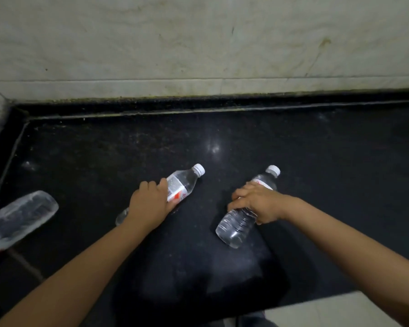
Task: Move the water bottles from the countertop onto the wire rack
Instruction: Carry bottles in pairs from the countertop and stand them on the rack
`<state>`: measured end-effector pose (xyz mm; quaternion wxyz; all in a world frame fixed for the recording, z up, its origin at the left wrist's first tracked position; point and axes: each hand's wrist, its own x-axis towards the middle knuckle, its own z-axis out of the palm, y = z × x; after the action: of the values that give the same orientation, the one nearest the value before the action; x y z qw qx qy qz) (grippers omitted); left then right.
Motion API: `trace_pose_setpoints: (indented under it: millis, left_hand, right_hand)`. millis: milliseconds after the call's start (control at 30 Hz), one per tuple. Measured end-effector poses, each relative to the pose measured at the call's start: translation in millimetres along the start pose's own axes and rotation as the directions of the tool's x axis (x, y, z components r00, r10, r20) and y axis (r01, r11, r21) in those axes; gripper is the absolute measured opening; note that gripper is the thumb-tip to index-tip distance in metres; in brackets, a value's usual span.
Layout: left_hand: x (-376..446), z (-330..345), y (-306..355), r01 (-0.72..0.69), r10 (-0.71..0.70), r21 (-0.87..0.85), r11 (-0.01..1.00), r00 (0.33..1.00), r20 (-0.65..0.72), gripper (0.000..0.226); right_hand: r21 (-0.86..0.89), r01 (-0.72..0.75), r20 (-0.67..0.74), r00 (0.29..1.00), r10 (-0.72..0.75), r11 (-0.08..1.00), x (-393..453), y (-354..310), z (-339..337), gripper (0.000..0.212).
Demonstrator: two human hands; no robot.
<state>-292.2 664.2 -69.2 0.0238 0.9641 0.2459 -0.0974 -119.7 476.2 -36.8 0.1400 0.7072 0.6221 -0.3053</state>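
I had my left hand (149, 200) wrapped around one water bottle (183, 184) and my right hand (257, 202) gripping a second bottle (240, 224), both low over the black table (328, 173), a third bottle (21, 214) lying well left of them.

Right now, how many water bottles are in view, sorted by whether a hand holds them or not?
Held in the hands: 2, one in the left hand and one in the right hand.
Lying free at the left edge: 1.
Total: 3 bottles.

Both bare forearms reach forward (elbows out of view); the left hand (149, 201) and right hand (257, 204) each curl closed, knuckles upward.
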Motion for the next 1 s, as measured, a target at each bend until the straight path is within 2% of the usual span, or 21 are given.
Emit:
trace_pose_setpoints:
  millis: [33,133,167,233,267,300,333,400,433,500,567,700,833,933,1000]
  left_hand:
    - [-11,-1,12,0.008,-0.008,0.008,1.0,0.999,-0.037,0.06]
    - [-32,0,45,0.053,-0.055,0.029,0.998,0.996,0.067,0.058]
    - [-37,-4,55,0.058,-0.06,0.04,0.998,0.996,0.064,0.059]
    - [-43,-12,65,0.098,-0.098,0.032,0.995,0.995,0.001,0.058]
    - [-42,-14,67,0.126,-0.126,0.009,0.992,0.99,0.062,0.056]
    - [-39,-10,65,0.157,-0.155,-0.031,0.987,0.987,0.041,0.054]
    - [-38,-9,64,0.144,-0.141,-0.074,0.987,0.989,0.044,0.053]
    - [-37,-3,59,0.099,-0.095,-0.149,0.984,0.995,0.037,0.056]
    - [-35,1,59,0.085,-0.09,-0.161,0.983,0.996,-0.027,0.059]
    - [-30,3,62,0.073,-0.074,-0.191,0.979,0.997,-0.002,0.068]
    - [-22,4,62,0.111,-0.102,-0.191,0.975,0.993,0.057,0.075]
    - [-13,3,59,0.156,-0.134,-0.284,0.946,0.986,0.095,0.077]
    - [-14,6,62,0.149,-0.133,-0.262,0.954,0.988,0.075,0.071]
    - [-18,-4,74,0.117,-0.115,-0.259,0.959,0.993,0.022,0.07]
    - [-20,-13,89,0.076,-0.087,-0.28,0.957,0.996,-0.025,0.072]
  right_hand:
    - [-0.009,0.026,0.0,1.0,-0.026,1.0,-10,0,8,0.062]
    - [0.041,0.063,-0.046,0.997,-0.061,0.997,-38,0,27,0.054]
    - [0.089,0.061,-0.062,0.997,-0.055,0.994,-44,0,30,0.053]
    - [0.273,0.033,-0.137,0.991,0.005,0.961,-50,-2,34,0.048]
    - [0.355,-0.018,-0.221,0.97,0.102,0.935,-49,-5,36,0.043]
    - [0.409,-0.115,-0.317,0.913,0.259,0.905,-44,-8,38,0.036]
    - [0.452,-0.262,-0.377,0.81,0.45,0.852,-37,-11,40,0.032]
    - [0.569,-0.498,-0.344,0.578,0.74,0.654,-20,-18,39,0.037]
    - [0.634,-0.549,-0.262,0.511,0.819,0.545,-13,-20,38,0.045]
    - [0.733,-0.591,-0.075,0.422,0.904,0.337,2,-21,31,0.062]
    - [0.758,-0.614,0.031,0.369,0.929,0.219,13,-18,28,0.069]
    - [0.77,-0.607,0.023,0.336,0.941,0.198,18,-16,30,0.064]
    - [0.848,-0.487,-0.03,0.347,0.937,0.207,-2,-18,39,0.066]
    - [0.91,-0.335,-0.147,0.287,0.946,0.243,-28,-21,49,0.066]
    - [0.916,-0.264,-0.244,0.235,0.941,0.303,-50,-22,55,0.067]
